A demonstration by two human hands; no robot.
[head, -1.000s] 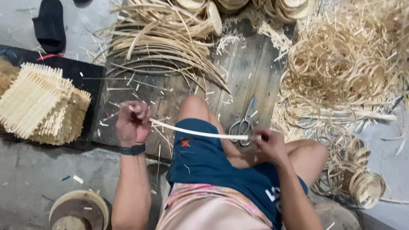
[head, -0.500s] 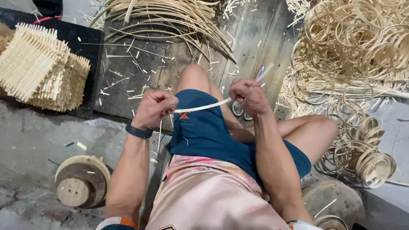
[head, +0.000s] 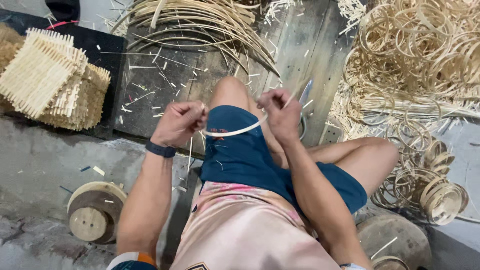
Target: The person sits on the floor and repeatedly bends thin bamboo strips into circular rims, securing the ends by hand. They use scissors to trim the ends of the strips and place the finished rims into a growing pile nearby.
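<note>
From my remote seat, I see both hands closed on one pale bamboo strip (head: 240,131) above the seated person's knee. The left hand (head: 179,122) is curled into a tight fist around one end; the right hand (head: 281,116) pinches the other end between thumb and fingers. The strip runs left to right across the blue shorts (head: 240,155), sagging in a shallow bow between the fists. Scissors (head: 303,107) lie on the wooden boards (head: 165,95) just beyond the right hand, and coiled bamboo rings (head: 425,45) are heaped further right.
</note>
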